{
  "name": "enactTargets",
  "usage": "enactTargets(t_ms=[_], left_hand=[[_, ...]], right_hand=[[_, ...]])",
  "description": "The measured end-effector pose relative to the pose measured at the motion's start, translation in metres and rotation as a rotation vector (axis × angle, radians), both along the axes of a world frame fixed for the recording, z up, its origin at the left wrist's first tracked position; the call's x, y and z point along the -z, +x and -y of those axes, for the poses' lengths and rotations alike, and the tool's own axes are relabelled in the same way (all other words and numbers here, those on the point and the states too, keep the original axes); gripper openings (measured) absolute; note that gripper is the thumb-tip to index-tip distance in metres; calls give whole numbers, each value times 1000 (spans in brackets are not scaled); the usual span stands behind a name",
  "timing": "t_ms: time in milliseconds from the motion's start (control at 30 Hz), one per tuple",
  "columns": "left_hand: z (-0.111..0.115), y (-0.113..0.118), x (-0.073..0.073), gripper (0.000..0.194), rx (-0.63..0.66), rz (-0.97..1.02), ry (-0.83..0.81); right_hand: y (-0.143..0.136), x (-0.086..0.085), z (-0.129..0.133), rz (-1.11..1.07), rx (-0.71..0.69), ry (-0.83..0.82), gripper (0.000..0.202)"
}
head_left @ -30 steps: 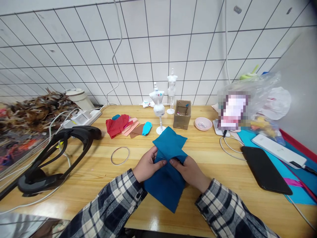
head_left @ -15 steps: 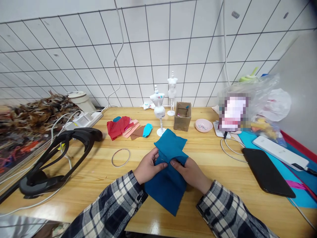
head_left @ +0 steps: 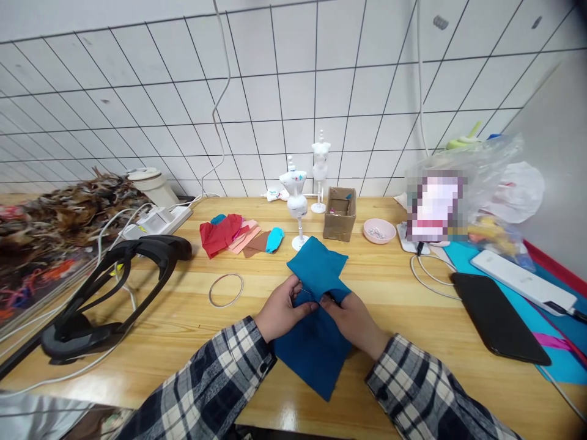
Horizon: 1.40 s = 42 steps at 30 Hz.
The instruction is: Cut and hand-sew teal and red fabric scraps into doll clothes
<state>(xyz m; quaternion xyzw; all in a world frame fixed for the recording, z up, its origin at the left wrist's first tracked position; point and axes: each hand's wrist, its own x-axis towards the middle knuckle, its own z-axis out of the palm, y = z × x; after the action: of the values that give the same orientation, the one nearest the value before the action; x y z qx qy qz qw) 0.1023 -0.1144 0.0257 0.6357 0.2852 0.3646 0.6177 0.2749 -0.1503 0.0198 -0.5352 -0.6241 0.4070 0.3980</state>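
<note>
A piece of blue cloth (head_left: 316,360) hangs folded between my two hands, over the front middle of the table. My left hand (head_left: 282,310) pinches its left side, thumb on top and fingers partly hidden behind the fabric. On the right side, my right hand (head_left: 355,319) grips the cloth near its middle, with the fingertips tucked under a fold. A thin, pin-like line shows on the cloth near my left fingers, too small to make out well. Just beyond the cloth stands a small white mannequin (head_left: 296,195).
Behind are a second mannequin (head_left: 320,168), a cardboard box (head_left: 339,221) and a pink bowl (head_left: 380,231). Left lie red cloth (head_left: 221,235), a thin ring (head_left: 226,290) and a black headset frame (head_left: 114,333). Right are a black phone (head_left: 499,318) and a white power bank (head_left: 523,281).
My left hand has shifted slightly right and its fingers have drawn a little off the cloth's left edge. My right hand keeps its grip with little movement.
</note>
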Motion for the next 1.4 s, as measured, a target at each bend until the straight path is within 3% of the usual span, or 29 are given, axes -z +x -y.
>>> enactTargets(t_ms=[533,700,800,900,967,1033,1067,1100,1167,1267,1300,1400], left_hand=[[1,1,1,50,0,21,-39],[2,-2,2,47,-37,-65,-25],[2,-8,-3,38,-55,-173,12],[1,-16,-7,49,49,-340,-25],[2,-20,-9,49,134,-490,100],[3,-22,-12,60,201,-617,339],[5,-22,-13,70,234,-663,441],[7,-21,-15,75,264,-706,507],[13,-19,-18,69,291,-806,552],[25,-18,-24,38,286,-878,546],[28,-20,-25,31,273,-871,527],[28,-40,-35,18,210,-814,380]], right_hand=[[-3,-5,3,-64,6,-37,20],[-6,-5,0,-79,-12,-85,23],[17,-17,0,-25,-103,-163,30],[63,-34,7,-124,-476,-407,46],[90,-38,10,-202,-594,-459,59],[101,-33,8,-305,-467,-395,64],[99,-29,5,-320,-294,-337,61],[93,-24,0,-263,-103,-241,56],[73,-14,-9,116,83,-53,44],[40,-6,-15,664,102,31,42],[32,-5,-14,771,65,32,45],[21,-6,-9,944,14,31,28]])
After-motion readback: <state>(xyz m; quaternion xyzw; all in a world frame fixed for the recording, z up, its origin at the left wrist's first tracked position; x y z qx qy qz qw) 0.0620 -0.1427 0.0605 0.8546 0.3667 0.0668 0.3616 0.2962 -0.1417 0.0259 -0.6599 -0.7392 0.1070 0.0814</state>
